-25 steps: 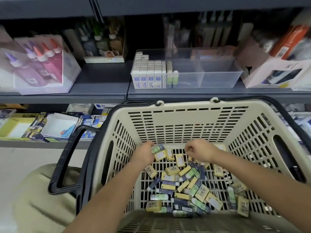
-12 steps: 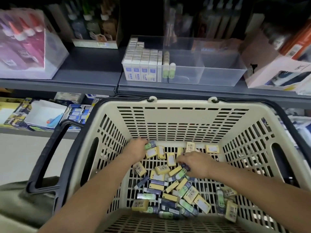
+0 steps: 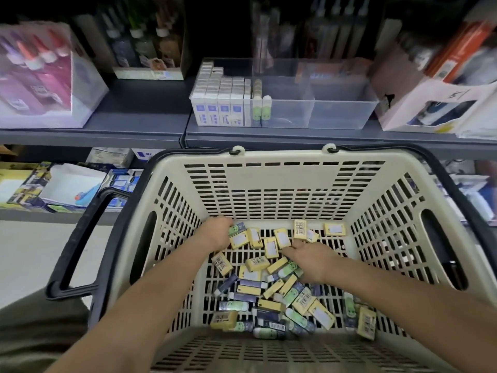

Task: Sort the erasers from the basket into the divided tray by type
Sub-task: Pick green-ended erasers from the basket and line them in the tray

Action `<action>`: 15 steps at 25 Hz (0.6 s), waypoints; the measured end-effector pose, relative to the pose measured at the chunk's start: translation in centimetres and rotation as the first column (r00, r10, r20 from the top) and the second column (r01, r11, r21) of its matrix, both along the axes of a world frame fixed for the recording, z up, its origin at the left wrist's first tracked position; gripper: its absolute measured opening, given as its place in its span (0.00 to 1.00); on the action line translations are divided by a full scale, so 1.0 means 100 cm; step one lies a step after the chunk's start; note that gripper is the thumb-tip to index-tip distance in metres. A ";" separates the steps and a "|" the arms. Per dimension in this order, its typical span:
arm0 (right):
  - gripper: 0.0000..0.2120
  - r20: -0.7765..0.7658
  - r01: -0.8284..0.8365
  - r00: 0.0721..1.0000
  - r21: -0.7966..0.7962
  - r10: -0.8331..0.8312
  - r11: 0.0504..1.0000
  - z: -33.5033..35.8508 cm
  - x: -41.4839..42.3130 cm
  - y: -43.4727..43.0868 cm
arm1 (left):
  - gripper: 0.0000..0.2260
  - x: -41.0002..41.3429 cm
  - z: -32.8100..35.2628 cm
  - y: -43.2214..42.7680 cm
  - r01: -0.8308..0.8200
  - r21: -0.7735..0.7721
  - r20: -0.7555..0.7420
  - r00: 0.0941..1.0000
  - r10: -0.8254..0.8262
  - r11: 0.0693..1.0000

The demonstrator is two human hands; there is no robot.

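Far left on the upper shelf (image 3: 139, 103): a box of glue bottles (image 3: 40, 76), blurred. Cream basket (image 3: 269, 184) sits below the shelf's front edge, with its black handle (image 3: 78, 254) folded down on the left side. Left hand (image 3: 215, 232) is down at the far-left corner of the basket floor, fingers curled, gripping a green eraser (image 3: 237, 228) with a yellow eraser (image 3: 239, 240) against it. Clear divided tray (image 3: 336, 109) stands on the shelf above the basket. Its left-end compartment is packed with white-blue erasers (image 3: 217, 103), upright, and a row of green-white erasers (image 3: 262, 106) stands just beside them. Loose eraser pile (image 3: 269, 292) in yellow, green and dark blue covers the middle and near edge of the basket floor, and more yellow ones lie along the far wall. Right hand (image 3: 309, 262) rests palm down on the pile, fingertips (image 3: 286, 250) touching yellow erasers. Can't tell if it grips anything. Far right on the shelf: a white carton (image 3: 435, 109).
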State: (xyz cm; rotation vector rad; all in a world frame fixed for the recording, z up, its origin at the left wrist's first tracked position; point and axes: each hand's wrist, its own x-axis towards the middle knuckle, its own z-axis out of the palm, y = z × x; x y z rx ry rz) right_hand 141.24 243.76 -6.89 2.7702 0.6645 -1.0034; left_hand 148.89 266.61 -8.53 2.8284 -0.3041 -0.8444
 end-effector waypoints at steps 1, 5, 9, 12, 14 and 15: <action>0.32 0.013 -0.003 1.000 0.012 0.003 1.000 -0.001 0.000 0.000 | 0.15 -0.001 0.001 0.000 0.017 0.020 0.019 1.000 -0.018 1.000; 0.32 -0.036 0.130 0.991 0.112 -0.127 0.985 0.003 0.004 -0.011 | 0.11 -0.004 0.010 -0.003 0.035 0.107 0.064 0.997 -0.042 0.994; 0.31 -0.068 0.276 0.961 0.337 -0.269 0.900 0.032 0.018 -0.014 | 0.07 0.001 0.051 -0.012 0.074 0.101 0.030 0.997 -0.078 0.992; 0.35 -0.101 0.356 0.925 0.572 -0.367 0.739 0.063 0.028 -0.002 | 0.06 -0.009 0.085 -0.019 0.105 -0.033 -0.021 0.994 -0.106 0.994; 0.35 -0.120 0.344 0.926 0.659 -0.358 0.668 0.078 0.027 0.006 | 0.03 -0.022 0.102 -0.021 0.085 -0.185 -0.028 0.995 -0.092 0.979; 0.35 -0.145 0.347 0.927 0.687 -0.347 0.639 0.084 0.025 0.010 | 0.03 -0.028 0.109 -0.021 0.033 -0.302 -0.037 0.998 -0.046 0.953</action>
